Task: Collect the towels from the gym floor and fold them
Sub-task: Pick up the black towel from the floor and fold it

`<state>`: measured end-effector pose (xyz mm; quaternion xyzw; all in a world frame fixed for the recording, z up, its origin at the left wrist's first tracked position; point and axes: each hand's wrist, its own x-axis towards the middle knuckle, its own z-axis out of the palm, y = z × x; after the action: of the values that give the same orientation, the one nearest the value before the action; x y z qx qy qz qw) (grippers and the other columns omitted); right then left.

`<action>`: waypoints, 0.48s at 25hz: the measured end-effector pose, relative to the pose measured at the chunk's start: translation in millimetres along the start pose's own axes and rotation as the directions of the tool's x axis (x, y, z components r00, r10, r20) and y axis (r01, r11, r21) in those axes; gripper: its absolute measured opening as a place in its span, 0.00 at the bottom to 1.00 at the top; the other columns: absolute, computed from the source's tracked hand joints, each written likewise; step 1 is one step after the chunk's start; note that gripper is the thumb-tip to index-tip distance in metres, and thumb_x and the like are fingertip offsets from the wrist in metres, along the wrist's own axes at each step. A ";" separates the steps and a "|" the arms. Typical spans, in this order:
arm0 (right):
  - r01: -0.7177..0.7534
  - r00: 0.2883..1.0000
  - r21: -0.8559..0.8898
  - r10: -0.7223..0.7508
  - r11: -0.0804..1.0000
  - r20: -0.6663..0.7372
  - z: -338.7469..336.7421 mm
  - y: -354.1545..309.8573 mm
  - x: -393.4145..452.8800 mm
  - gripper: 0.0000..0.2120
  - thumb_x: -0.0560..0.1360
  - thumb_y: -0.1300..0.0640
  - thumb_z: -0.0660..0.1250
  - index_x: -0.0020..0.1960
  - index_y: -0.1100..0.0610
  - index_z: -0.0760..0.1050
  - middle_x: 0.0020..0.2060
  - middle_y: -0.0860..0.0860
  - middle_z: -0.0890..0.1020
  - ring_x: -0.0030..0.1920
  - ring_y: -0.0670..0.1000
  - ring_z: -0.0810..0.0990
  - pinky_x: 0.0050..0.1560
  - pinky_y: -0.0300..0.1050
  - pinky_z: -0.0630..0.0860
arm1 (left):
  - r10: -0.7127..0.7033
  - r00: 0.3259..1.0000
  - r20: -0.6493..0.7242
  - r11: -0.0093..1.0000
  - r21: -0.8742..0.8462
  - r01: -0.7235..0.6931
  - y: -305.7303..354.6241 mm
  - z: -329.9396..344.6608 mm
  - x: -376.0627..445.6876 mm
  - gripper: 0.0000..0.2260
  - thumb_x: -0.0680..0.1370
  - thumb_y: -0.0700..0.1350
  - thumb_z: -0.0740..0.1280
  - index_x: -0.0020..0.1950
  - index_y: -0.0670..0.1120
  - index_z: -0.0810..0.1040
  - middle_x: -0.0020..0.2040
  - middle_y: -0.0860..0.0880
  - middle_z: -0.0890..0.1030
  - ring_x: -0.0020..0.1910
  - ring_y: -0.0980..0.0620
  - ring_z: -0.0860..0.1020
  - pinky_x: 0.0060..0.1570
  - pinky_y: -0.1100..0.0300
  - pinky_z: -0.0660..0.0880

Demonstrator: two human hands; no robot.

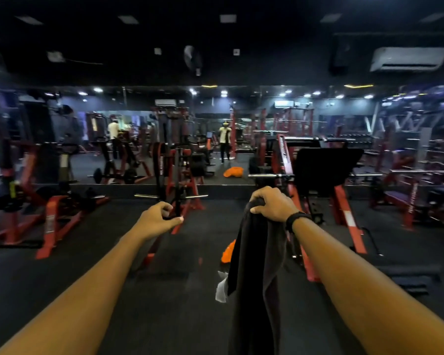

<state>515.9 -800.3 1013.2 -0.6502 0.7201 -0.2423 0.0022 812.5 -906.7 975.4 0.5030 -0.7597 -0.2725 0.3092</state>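
Observation:
My right hand is raised at arm's length and grips the top of a dark towel, which hangs straight down out of the bottom of the view. My left hand is held out beside it, about a hand's width to the left, fingers curled with thumb and forefinger near each other; I see nothing in it. Behind the hanging towel an orange towel lies on the black floor, mostly hidden. A white cloth peeks out at the dark towel's left edge, lower down.
Red and black weight machines stand ahead and to the left, with a bench and rack to the right. A wall mirror beyond reflects a standing person and the orange towel. Black rubber floor stretches in front of me.

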 end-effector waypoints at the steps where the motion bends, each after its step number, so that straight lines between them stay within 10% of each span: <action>1: -0.027 1.000 -0.023 0.027 0.999 -0.014 0.0 11.5 15.2 0.07 0.70 0.51 0.73 0.47 0.45 0.78 0.50 0.49 0.81 0.54 0.53 0.77 0.54 0.51 0.76 | 0.012 1.000 0.027 1.000 -0.007 -0.012 1.9 9.2 26.7 0.22 0.71 0.52 0.74 0.61 0.46 0.74 0.56 0.47 0.77 0.51 0.50 0.76 0.46 0.63 0.71; 12: -0.074 0.994 -0.092 0.066 0.993 -0.089 48.5 154.7 224.3 0.05 0.72 0.53 0.72 0.45 0.46 0.78 0.50 0.49 0.82 0.54 0.54 0.79 0.52 0.48 0.75 | 0.108 0.983 0.145 0.994 0.013 -0.111 5.8 131.9 293.9 0.23 0.72 0.53 0.73 0.63 0.47 0.73 0.57 0.47 0.76 0.54 0.51 0.75 0.52 0.60 0.71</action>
<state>352.0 -1021.7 985.9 -0.6127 0.7528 -0.2351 -0.0510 621.9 -1165.3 950.0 0.4427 -0.8094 -0.2826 0.2626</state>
